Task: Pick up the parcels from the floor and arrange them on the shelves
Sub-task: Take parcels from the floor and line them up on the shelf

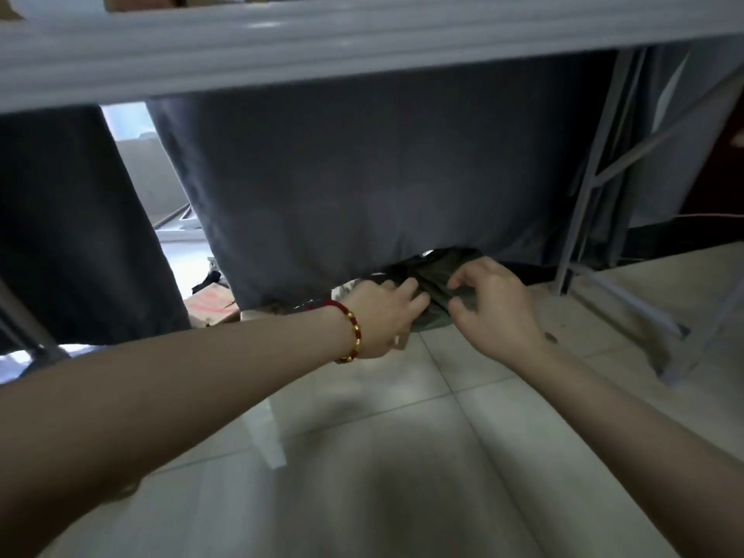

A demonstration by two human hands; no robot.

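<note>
A dark plastic-wrapped parcel (pixel 437 281) lies on the tiled floor, half hidden under the hem of a grey curtain (pixel 362 187). My left hand (pixel 384 316), with a red and gold bead bracelet at the wrist, grips the parcel's left edge. My right hand (pixel 493 306) pinches the parcel's right side with thumb and curled fingers. A grey metal shelf rail (pixel 322 54) crosses the top of the view, with cardboard boxes showing above it.
A cardboard box with red print (pixel 211 308) lies on the floor at the left under the curtain. Grey metal rack legs (pixel 579 219) stand at the right. Pale floor tiles (pixel 402 457) stretch toward me between my forearms.
</note>
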